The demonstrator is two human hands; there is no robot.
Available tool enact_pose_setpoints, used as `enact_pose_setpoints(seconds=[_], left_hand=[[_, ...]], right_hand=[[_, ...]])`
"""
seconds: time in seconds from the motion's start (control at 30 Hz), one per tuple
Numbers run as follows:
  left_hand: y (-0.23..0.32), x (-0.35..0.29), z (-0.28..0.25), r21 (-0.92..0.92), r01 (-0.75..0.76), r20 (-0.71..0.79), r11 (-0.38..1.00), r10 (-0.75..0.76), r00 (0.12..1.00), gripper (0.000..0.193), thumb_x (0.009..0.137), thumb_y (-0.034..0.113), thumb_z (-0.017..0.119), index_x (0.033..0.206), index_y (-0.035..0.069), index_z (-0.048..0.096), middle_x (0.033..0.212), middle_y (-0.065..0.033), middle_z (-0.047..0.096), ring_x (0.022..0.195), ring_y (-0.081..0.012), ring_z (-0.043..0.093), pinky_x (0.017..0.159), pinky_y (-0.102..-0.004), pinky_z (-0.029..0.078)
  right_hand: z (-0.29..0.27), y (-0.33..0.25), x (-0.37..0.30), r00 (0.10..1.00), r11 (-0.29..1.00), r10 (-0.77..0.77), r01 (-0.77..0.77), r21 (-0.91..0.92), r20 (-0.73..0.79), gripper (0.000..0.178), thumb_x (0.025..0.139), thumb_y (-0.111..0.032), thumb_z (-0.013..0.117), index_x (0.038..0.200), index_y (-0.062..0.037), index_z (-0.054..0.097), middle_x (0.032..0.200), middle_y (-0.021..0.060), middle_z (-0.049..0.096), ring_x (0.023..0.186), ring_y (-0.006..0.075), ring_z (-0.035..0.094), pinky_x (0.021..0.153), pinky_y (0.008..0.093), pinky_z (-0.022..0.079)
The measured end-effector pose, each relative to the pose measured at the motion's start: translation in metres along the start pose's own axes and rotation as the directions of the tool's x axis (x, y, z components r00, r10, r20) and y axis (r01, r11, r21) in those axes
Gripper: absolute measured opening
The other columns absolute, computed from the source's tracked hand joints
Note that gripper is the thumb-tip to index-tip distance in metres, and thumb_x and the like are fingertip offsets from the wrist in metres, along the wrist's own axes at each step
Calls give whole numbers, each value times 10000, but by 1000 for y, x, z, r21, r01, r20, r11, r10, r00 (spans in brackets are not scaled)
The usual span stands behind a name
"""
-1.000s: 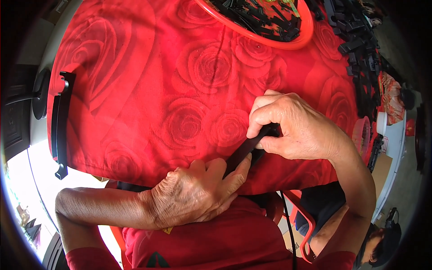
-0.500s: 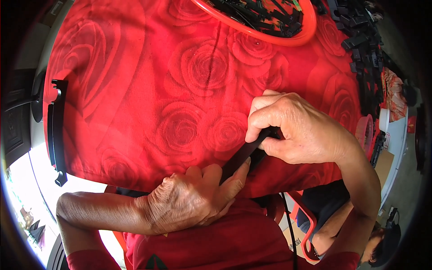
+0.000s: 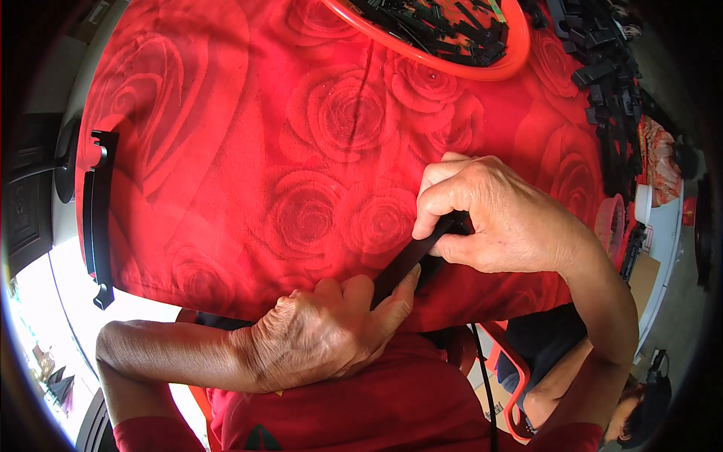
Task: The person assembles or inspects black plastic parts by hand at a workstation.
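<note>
A long black plastic bar [image 3: 401,267] slants between my hands above the near edge of the red rose-patterned cloth [image 3: 226,151]. My left hand [image 3: 320,328] is wrapped round its lower end, thumb along its side. At the upper end my right hand [image 3: 489,215] pinches the bar between thumb and bent fingers. Whether a smaller part sits under those fingertips is hidden. Another long black bar [image 3: 98,218], with notched ends, lies on the cloth along the table's left edge, away from both hands.
An orange-red basin [image 3: 493,71] holding many small black parts stands at the far side. Black pieces [image 3: 599,71] are heaped along the far right edge. A pink round container [image 3: 608,218] sits at the right. Another person's arm [image 3: 557,380] shows at lower right, beside a red chair [image 3: 520,407].
Both hands keep their grip on the black bar, almost unmoved. The whole view has shifted very slightly.
</note>
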State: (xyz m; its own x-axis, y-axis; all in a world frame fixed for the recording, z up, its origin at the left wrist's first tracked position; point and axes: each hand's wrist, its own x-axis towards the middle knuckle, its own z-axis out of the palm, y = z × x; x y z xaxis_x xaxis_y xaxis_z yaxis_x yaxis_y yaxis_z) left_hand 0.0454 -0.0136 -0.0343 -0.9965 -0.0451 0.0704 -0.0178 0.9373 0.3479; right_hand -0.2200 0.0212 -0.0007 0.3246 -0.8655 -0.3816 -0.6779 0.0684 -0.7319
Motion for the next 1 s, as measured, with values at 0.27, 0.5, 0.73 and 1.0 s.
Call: enact_pose_setpoints(seconds=[0.27,0.5,0.73,1.0], left_hand=[[-3,0,5,123,-35,-50,992,41,998,441,961,295,583,1368,181,709,645,56,306,476,-40,343,388,-263,211],[0,0,7,148,-16,-62,989,25,998,410,975,303,576,1347,210,721,651,59,294,474,-40,340,402,-263,203],[0,0,-1,22,-21,21,1000,21,1000,605,962,382,690,1471,64,614,653,-4,387,459,-95,412,349,-287,352],[-1,1,4,128,-42,-20,991,45,999,448,955,320,630,1364,146,686,644,31,346,468,-61,372,388,-289,305]], right_hand=[[6,0,1,998,998,-41,39,-52,-47,162,711,49,737,862,-7,721,844,78,669,836,254,655,757,388,526],[-2,0,0,1000,999,6,-7,45,21,87,743,12,720,821,-3,683,813,91,640,883,284,662,891,430,527],[4,0,0,999,1000,-21,22,20,-42,99,722,30,710,810,-2,679,785,96,625,860,289,663,890,434,528],[5,-3,-1,999,1000,-6,6,4,-46,94,716,53,687,793,6,661,783,102,624,860,294,662,887,433,528]])
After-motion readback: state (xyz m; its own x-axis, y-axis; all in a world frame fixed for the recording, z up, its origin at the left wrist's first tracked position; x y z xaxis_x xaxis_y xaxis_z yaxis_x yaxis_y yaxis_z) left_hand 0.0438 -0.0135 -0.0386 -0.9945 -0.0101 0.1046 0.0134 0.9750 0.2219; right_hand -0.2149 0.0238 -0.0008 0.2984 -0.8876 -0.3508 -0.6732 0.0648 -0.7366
